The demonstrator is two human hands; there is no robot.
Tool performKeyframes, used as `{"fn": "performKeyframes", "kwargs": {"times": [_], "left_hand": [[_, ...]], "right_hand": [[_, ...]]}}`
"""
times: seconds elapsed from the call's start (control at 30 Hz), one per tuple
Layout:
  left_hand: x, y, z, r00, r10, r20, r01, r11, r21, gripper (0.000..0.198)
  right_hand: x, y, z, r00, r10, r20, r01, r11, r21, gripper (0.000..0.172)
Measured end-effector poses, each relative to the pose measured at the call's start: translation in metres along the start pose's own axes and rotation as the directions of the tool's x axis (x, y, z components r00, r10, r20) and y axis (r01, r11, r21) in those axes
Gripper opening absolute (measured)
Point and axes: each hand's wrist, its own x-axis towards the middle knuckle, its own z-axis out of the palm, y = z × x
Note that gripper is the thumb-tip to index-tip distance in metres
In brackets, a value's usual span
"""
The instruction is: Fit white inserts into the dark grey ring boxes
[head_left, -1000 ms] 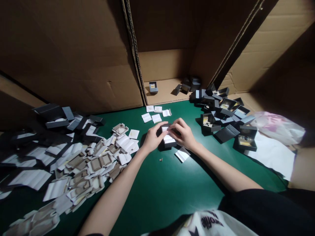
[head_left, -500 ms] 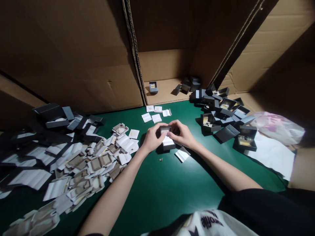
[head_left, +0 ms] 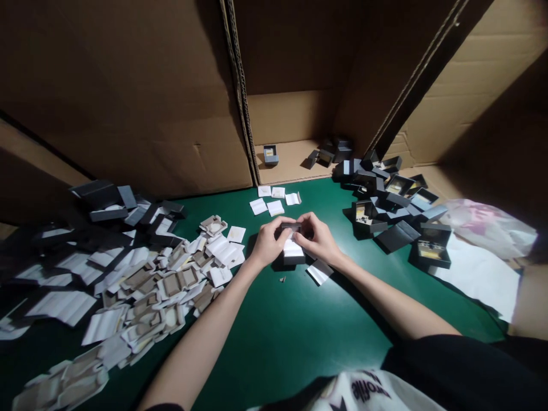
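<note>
A small black box with a white insert stands on the green table in front of me, its lid raised. My left hand is closed around the lid's left side, thumb toward the inside. On the lid's right side my right hand grips too, its thumb reaching in over the white insert. What lies under the thumbs is partly hidden. Just right of the box, by my right wrist, lies a folded white paper piece with a dark edge. A tiny scrap rests in front of the box.
Left, a heap of white and brown card inserts lies beside open black boxes. Several white cards lie beyond my hands. More black boxes are piled right, near a plastic bag. Cardboard walls rise behind.
The raised lid between my hands has tipped lower, so less of its inside shows. Both hands stay on the box. The whole view has shifted slightly.
</note>
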Motion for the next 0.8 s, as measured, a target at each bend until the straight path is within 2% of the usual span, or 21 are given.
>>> {"fn": "performKeyframes", "kwargs": {"times": [0.17, 0.27, 0.37, 0.5, 0.57, 0.63, 0.7, 0.73, 0.8], "left_hand": [[-0.003, 0.000, 0.003, 0.998, 0.026, -0.059, -0.026, 1.000, 0.004, 0.021], [-0.004, -0.001, 0.004, 0.996, 0.012, -0.085, -0.011, 1.000, 0.014, 0.022], [-0.004, 0.002, 0.003, 0.998, 0.002, -0.060, 0.001, 0.999, 0.040, 0.022], [-0.003, 0.017, -0.003, 0.998, -0.033, 0.052, 0.020, 0.974, 0.227, 0.023], [-0.002, 0.027, -0.010, 0.996, -0.076, 0.056, 0.051, 0.934, 0.353, 0.017], [0.002, 0.034, -0.023, 0.998, -0.066, 0.002, 0.059, 0.906, 0.419, 0.011], [0.006, 0.035, -0.042, 0.992, -0.019, -0.122, 0.067, 0.912, 0.406, 0.011], [0.008, 0.033, -0.054, 0.977, -0.003, -0.214, 0.086, 0.922, 0.378, 0.010], [0.011, 0.025, -0.080, 0.890, -0.048, -0.453, 0.190, 0.942, 0.275, 0.011]], "right_hand": [[0.000, -0.007, -0.004, 0.999, 0.005, 0.045, -0.006, 1.000, 0.005, 0.023], [0.000, -0.008, -0.005, 0.996, -0.005, 0.084, 0.003, 1.000, 0.024, 0.028], [0.000, -0.004, -0.004, 0.997, -0.007, 0.080, 0.006, 1.000, 0.013, 0.027], [-0.003, 0.002, -0.002, 1.000, -0.005, 0.029, 0.005, 1.000, -0.004, 0.021], [-0.005, 0.003, -0.002, 0.999, -0.013, 0.033, 0.013, 1.000, 0.021, 0.023], [-0.007, 0.004, -0.002, 0.998, -0.013, 0.059, 0.009, 0.998, 0.067, 0.027], [-0.008, 0.005, -0.002, 0.997, 0.001, 0.081, -0.010, 0.994, 0.113, 0.031], [-0.008, 0.005, -0.002, 0.996, 0.012, 0.087, -0.023, 0.992, 0.123, 0.032], [-0.007, 0.005, -0.002, 0.995, 0.033, 0.092, -0.043, 0.993, 0.110, 0.031]]}}
